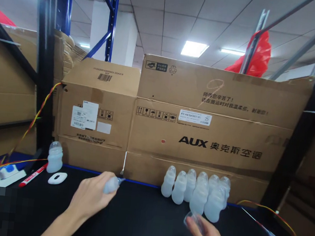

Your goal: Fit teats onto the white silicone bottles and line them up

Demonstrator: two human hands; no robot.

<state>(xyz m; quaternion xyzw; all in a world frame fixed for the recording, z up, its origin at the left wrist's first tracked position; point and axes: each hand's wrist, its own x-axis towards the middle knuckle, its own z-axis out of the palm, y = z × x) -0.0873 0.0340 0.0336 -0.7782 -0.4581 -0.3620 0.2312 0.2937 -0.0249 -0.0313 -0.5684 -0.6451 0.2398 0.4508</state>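
Observation:
My left hand point(93, 190) is wrapped round a frosted baby bottle point(111, 185), tilted on its side with its bare teat pointing right. Between the fingers of my right hand point(208, 234) is a clear domed bottle cap point(195, 221), lower right of centre. Just behind that hand stands a cluster of several upright baby bottles point(199, 193), each with a clear cap on top. Another capped baby bottle point(55, 158) stands alone at the far left of the black table point(141, 221).
A white oval device point(57, 178) and a red marker point(33, 175) lie at the left, near a white power strip point(2, 176). Large cardboard point(155, 140) walls off the table's back. Wires point(274, 213) run along the right side, beside a dark rack post point(292, 147).

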